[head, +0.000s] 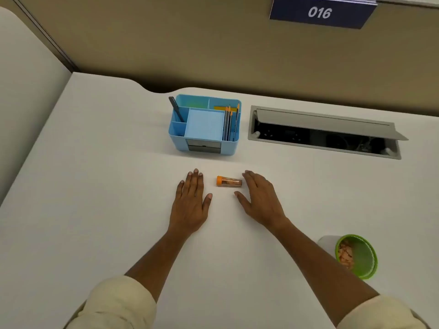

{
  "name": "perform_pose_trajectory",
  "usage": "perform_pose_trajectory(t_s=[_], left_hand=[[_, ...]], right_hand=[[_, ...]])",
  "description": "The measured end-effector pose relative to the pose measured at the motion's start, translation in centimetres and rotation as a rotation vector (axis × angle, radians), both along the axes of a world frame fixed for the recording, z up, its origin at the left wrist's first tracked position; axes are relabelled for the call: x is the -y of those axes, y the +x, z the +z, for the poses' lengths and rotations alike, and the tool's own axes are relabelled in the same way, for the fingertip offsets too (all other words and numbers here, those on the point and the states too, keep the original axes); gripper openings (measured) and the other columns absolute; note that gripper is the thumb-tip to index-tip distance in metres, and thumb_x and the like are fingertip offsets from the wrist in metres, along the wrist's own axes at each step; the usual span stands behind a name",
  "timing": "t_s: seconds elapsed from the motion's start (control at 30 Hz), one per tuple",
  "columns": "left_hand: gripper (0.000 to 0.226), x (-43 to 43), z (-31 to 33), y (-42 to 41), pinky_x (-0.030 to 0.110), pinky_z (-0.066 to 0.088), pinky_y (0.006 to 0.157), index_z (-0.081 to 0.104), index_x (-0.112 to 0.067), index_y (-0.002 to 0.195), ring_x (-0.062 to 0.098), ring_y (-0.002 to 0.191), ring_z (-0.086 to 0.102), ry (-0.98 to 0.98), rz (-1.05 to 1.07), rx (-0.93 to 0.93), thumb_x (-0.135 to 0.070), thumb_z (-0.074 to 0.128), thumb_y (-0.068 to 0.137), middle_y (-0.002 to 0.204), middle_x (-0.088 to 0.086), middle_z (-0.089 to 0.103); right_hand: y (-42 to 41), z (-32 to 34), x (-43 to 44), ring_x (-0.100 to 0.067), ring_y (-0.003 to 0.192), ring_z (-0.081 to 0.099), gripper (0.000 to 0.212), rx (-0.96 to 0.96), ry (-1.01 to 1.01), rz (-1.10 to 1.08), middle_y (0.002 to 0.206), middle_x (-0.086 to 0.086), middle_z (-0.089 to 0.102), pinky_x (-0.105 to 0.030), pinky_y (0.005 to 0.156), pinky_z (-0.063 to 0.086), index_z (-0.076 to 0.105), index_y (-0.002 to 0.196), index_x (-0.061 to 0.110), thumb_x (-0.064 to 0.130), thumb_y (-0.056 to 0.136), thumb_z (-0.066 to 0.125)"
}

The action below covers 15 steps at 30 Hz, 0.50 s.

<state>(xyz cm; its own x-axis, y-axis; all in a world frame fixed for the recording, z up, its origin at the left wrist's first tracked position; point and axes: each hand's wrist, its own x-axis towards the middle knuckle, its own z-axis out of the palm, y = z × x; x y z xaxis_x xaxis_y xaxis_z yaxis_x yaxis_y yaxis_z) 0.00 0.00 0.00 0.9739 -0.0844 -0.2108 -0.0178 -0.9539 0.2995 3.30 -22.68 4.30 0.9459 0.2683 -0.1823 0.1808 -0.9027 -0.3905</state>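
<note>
A small clear tube (pixel 229 181) with an orange cap lies on its side on the white desk (pixel 95 186), cap pointing left, with orange bits inside. My left hand (pixel 191 201) lies flat on the desk just left of the tube, fingers straight, not touching it. My right hand (pixel 260 197) rests palm down just right of the tube, fingers straight and close to the tube's end; contact cannot be told. Neither hand holds anything.
A blue desk organiser (pixel 204 125) with pencils, a dark pen and a note pad stands behind the tube. An open cable hatch (pixel 325 131) sits at the back right. A green cup (pixel 356 256) holding orange pieces stands near the right forearm.
</note>
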Motion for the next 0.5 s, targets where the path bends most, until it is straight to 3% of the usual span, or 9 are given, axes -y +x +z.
perform_pose_trajectory(t_s=[0.13,0.3,0.4,0.5], left_hand=[[0.073,0.1,0.5,0.0,0.046,0.01,0.131,0.008,-0.007,0.165,0.029,0.162,0.008,0.014,0.021,0.013,-0.047,0.025,0.107,0.176,0.013,0.009],[0.071,0.3,1.6,0.3,0.041,0.01,0.129,0.011,-0.009,0.165,0.027,0.162,0.015,-0.048,0.068,0.017,-0.046,0.032,0.108,0.175,0.012,0.017],[0.07,0.7,3.0,0.5,0.039,0.012,0.129,0.011,-0.011,0.165,0.026,0.161,0.017,-0.09,0.106,-0.013,-0.044,0.036,0.109,0.175,0.01,0.017],[0.064,1.1,4.9,0.1,0.041,0.026,0.128,0.023,-0.009,0.163,0.027,0.157,0.03,-0.159,0.14,-0.004,-0.038,0.041,0.109,0.17,0.012,0.032]], right_hand=[[1.7,0.8,-1.3,-0.028,0.128,0.054,0.052,-0.006,-0.008,0.051,0.143,-0.009,0.058,-0.042,0.105,0.048,0.053,0.141,0.014,0.039,0.096,0.062],[2.2,0.7,-1.8,-0.026,0.109,0.057,0.032,-0.007,-0.029,0.052,0.123,-0.009,0.066,-0.039,0.088,0.054,0.067,0.126,0.015,0.031,0.099,0.061],[1.7,0.9,-1.8,-0.027,0.103,0.057,0.028,-0.006,0.012,0.026,0.113,-0.009,0.068,-0.041,0.084,0.054,0.071,0.12,0.013,0.028,0.099,0.061],[0.8,1.8,-1.4,-0.027,0.102,0.057,0.027,0.012,0.083,-0.016,0.111,-0.009,0.069,-0.039,0.083,0.054,0.072,0.12,0.014,0.027,0.099,0.062]])
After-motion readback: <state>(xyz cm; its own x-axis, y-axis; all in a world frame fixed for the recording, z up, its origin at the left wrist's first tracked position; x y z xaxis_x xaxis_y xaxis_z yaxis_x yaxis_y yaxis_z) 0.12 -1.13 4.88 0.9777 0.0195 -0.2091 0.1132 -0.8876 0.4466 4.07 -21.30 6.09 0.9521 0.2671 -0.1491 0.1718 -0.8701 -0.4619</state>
